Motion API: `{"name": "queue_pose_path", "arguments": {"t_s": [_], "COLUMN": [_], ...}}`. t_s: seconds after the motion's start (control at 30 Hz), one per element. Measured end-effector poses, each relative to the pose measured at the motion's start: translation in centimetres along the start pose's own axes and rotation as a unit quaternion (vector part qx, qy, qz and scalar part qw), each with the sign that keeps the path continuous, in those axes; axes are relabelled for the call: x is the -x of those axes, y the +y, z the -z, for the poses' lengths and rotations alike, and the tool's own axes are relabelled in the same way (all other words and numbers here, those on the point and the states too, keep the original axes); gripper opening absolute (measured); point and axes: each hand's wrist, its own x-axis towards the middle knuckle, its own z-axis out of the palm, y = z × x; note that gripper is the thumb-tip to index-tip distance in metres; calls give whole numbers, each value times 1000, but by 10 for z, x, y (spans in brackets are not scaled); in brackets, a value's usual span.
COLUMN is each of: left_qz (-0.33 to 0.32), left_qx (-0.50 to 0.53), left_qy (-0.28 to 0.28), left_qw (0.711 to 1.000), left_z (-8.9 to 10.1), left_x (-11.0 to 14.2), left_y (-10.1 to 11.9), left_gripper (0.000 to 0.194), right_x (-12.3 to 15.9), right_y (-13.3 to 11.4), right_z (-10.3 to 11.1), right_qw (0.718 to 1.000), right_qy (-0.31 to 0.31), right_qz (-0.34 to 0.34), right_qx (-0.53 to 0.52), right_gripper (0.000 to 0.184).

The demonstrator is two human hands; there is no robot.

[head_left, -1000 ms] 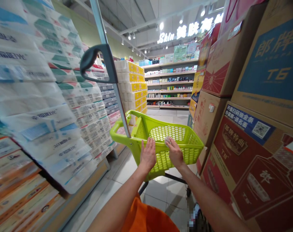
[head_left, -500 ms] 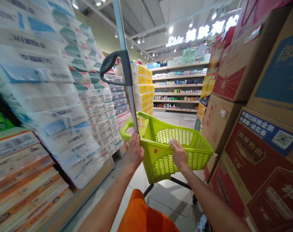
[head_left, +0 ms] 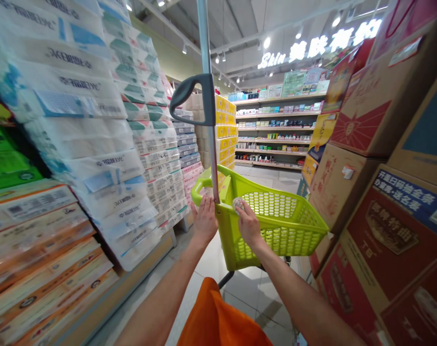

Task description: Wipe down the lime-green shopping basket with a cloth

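Observation:
A lime-green shopping cart [head_left: 236,250] with a perforated basket stands in front of me. My left hand [head_left: 205,222] lies against its near corner, below the handle, fingers stretched out beside the foot of a metal pole [head_left: 214,158]. A grey grip [head_left: 208,101] is fixed partway up that pole. In my right hand [head_left: 249,225] is a crumpled whitish cloth [head_left: 237,203], pinched at the fingertips and pressed to the basket's near rim. The palm side of both hands is hidden.
Wrapped tissue packs [head_left: 85,96] are piled high on the left, above orange-and-white cartons [head_left: 42,250]. Cardboard boxes [head_left: 394,216] form a stack close on the right. Beyond the cart, tiled floor leads to shelves [head_left: 276,127] of small goods.
My right hand has slid the cloth leftward along the basket rim, closer to the pole. The cart and surroundings sit slightly farther right in view. My left hand stays at the corner.

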Motion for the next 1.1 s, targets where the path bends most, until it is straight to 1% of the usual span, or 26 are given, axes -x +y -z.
{"name": "queue_pose_path", "arguments": {"t_s": [0.07, 0.1, 0.2, 0.27, 0.33, 0.37, 0.4, 0.47, 0.57, 0.6, 0.63, 0.67, 0.7, 0.73, 0.8, 0.87, 0.9, 0.93, 0.97, 1.07, 1.1], "left_qz": [-1, -2, -8, -15, -10, -2, 7, 21, 26, 25, 24, 22, 20, 17, 14, 13, 14, 15, 15, 8, 8], "left_qx": [7, 9, 9, 6, 4, 4, 5, 11, 19, 21, 22, 24, 26, 26, 25, 26, 28, 29, 30, 28, 28], "left_qy": [-7, -9, -10, -3, 12, 18, 21, 14, -11, -16, -21, -25, -26, -24, -17, -11, -11, -13, -15, -20, -22], "left_qw": [1000, 1000, 1000, 1000, 1000, 1000, 1000, 1000, 999, 999, 999, 999, 999, 999, 999, 1000, 999, 999, 999, 999, 999], "left_z": [2, 3, 6, 8, 10, 11, 12, 13, 13, 13, 13, 13, 13, 13, 11, 10, 9, 8, 8, 9, 9], "left_x": [0, 0, -1, -2, -5, -7, -8, -11, -13, -13, -13, -13, -12, -12, -12, -12, -13, -13, -13, -14, -14], "left_y": [3, 4, 6, 3, -3, -7, -11, -16, -19, -19, -19, -18, -18, -17, -16, -15, -15, -14, -14, -12, -12], "left_gripper": [54, 53, 50, 49, 49, 49, 50, 53, 55, 55, 55, 55, 55, 56, 57, 57, 57, 57, 57, 60, 60], "right_x": [0, -1, -6, -6, -10, -16, -26, -63, -140, -162, -177, -185, -185, -175, -140, -102, -89, -82, -81, -95, -96], "right_y": [7, 4, -20, -33, -34, -33, -33, -40, -76, -88, -98, -103, -102, -97, -76, -53, -45, -40, -38, -39, -38], "right_z": [6, 5, -12, -22, -22, -18, -12, 7, 36, 43, 47, 48, 47, 43, 32, 24, 23, 23, 25, 30, 30], "right_qw": [999, 999, 1000, 999, 998, 997, 996, 988, 964, 955, 950, 945, 941, 934, 916, 897, 892, 891, 896, 924, 930], "right_qy": [10, 11, 13, 21, 24, 26, 33, 72, 156, 173, 170, 154, 127, 95, 36, -1, -14, -20, -17, 16, 17], "right_qz": [-38, -41, 2, 27, 50, 67, 88, 136, 214, 238, 257, 281, 306, 331, 382, 420, 430, 432, 422, 362, 348], "right_qx": [17, 17, -12, -20, -10, -2, 4, 9, 16, 26, 42, 59, 76, 93, 120, 137, 140, 140, 137, 121, 116], "right_gripper": [46, 47, 49, 50, 51, 52, 52, 49, 43, 42, 41, 41, 40, 39, 37, 36, 36, 36, 37, 38, 38]}}
